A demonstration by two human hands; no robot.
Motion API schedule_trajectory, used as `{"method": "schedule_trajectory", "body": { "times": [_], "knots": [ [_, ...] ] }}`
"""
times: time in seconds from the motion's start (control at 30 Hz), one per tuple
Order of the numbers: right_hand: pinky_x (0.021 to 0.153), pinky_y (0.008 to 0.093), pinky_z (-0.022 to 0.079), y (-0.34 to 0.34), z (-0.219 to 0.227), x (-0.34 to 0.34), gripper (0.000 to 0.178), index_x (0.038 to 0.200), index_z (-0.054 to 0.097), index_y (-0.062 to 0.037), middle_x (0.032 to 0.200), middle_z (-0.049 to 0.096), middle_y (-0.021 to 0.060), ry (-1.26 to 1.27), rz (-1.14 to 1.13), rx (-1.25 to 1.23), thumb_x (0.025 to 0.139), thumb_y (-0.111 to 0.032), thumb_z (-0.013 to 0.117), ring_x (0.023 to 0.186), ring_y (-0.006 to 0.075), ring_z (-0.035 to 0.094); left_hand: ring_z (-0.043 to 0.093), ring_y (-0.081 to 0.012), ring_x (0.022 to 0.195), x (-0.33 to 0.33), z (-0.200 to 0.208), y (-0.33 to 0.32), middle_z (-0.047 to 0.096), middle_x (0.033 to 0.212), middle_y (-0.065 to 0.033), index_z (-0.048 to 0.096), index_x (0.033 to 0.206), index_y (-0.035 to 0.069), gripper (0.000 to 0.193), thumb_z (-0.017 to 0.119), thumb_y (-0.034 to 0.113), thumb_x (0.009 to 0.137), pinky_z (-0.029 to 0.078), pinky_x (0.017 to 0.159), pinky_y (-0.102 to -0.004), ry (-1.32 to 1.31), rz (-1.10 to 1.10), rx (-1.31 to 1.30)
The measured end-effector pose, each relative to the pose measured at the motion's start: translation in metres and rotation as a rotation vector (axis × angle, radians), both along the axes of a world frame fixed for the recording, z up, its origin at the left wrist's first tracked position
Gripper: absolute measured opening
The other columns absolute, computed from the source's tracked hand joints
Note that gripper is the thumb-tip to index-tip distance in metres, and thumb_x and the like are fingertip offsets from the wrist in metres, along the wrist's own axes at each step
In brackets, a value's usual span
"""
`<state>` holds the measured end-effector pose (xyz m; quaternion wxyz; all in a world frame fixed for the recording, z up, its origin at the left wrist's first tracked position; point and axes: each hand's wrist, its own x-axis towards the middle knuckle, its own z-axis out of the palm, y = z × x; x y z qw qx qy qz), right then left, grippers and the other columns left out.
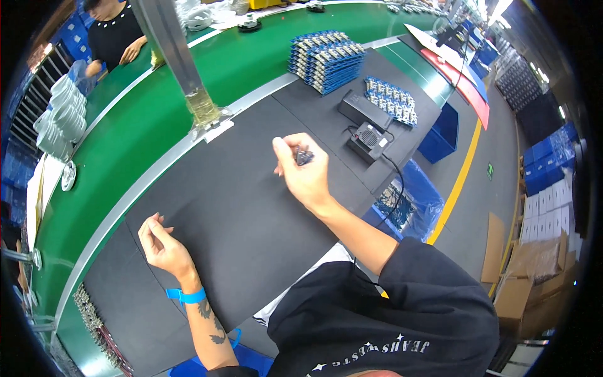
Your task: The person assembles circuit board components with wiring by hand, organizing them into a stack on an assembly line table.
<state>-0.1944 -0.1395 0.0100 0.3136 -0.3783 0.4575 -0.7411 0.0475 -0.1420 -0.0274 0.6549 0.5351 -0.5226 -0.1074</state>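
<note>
Black mat (239, 207) is kept beneath both hands. A small dark part (304, 155) is pinched in the right hand (303, 171) — best held steady — while the left hand (161, 242) is rested loosely curled, empty.

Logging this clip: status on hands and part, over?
Right hand shut on small dark part, raised over black mat. Left hand empty, fingers curled, above mat. Nothing between the hands.

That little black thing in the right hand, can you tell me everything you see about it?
The small dark part is pinched between the fingers of the right hand, held up above the black mat. It looks black, maybe plastic, and lumpy, but it is too small and too covered by fingers to tell its parts. Nothing else touches it.
</note>
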Motion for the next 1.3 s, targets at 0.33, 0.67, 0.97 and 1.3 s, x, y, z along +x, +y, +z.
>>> {"method": "schedule_trajectory", "body": {
  "times": [0.33, 0.67, 0.97, 1.3],
  "knots": [
    [0.048, 0.0229, 0.036, 0.046, 0.066, -0.156, 0.025, 0.071, 0.058, -0.0035, 0.061, 0.052, -0.0031, 0.632, -0.545, -0.231, 0.093, -0.015, 0.056, 0.054, 0.0042, 0.043, 0.062, -0.0155, 0.081, 0.01, 0.0, 0.005, 0.062, 0.096, -0.0098, 0.063, 0.096, -0.003, 0.021, 0.049, 0.012, 0.097, 0.049, 0.059, -0.0237, -0.008, 0.08, 0.086],
    [0.088, 0.0358, 0.047, 0.202, -0.059, -0.402, 0.044, 0.114, 0.056, -0.0001, 0.106, 0.061, 0.0185, 1.673, -0.581, 0.874, 0.075, -0.017, 0.069, 0.1, 0.028, 0.06, 0.062, -0.0138, 0.082, 0.007, -0.015, -0.003, 0.065, 0.098, -0.009, 0.063, 0.102, -0.001, 0.022, 0.05, 0.017, 0.097, 0.049, 0.06, -0.0233, -0.064, -0.018, 0.102],
    [0.076, 0.0356, 0.054, 0.001, 0.005, -0.385, 0.073, 0.114, 0.055, 0.0088, 0.105, 0.062, 0.0188, 0.393, -0.31, 1.117, 0.071, -0.046, 0.075, 0.093, 0.0256, 0.063, 0.062, -0.0152, 0.08, 0.002, -0.012, -0.002, 0.062, 0.095, -0.0084, 0.063, 0.096, -0.002, 0.022, 0.05, 0.015, 0.096, 0.048, 0.056, -0.0231, -0.072, 0.035, 0.128],
    [0.089, 0.0459, 0.046, -0.032, 0.003, -0.388, 0.076, 0.127, 0.046, 0.0027, 0.123, 0.055, 0.022, 0.299, -0.172, 1.286, 0.07, -0.034, 0.079, 0.109, 0.0313, 0.056, 0.062, -0.0146, 0.079, 0.002, -0.012, -0.003, 0.063, 0.095, -0.0085, 0.063, 0.096, -0.002, 0.019, 0.05, 0.013, 0.096, 0.048, 0.055, -0.0222, -0.054, 0.001, 0.116]
  ]
}}
